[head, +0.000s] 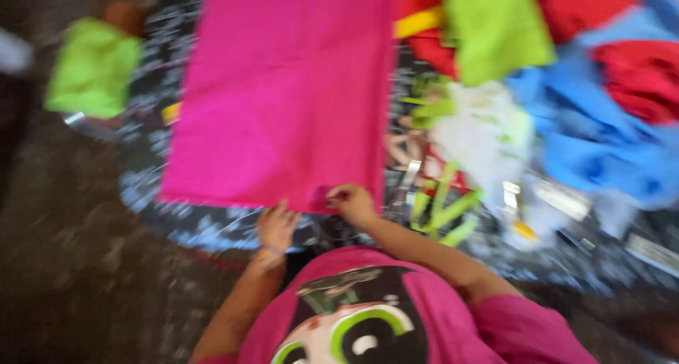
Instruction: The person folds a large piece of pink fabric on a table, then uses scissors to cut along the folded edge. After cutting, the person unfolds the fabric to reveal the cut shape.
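Pink cloth: a flat magenta fabric sheet (283, 88) is spread on the dark patterned mat (148, 173), far of the hands.
Right hand (351, 203): near hem pinched.
Left hand (276, 226): fingers laid beside the hem, steadying; grip cannot be told.
Right: fabric pile (601, 102).

A: Upper right: a folded lime-green cloth piece (497, 28) overlaps red fabric (640, 74); crumpled blue fabric (601, 141) lies beside it.

B: Far left: a bright green bundle (93, 68), blurred, on the dark patterned mat (145, 148). Centre: loose green strips (445, 208).
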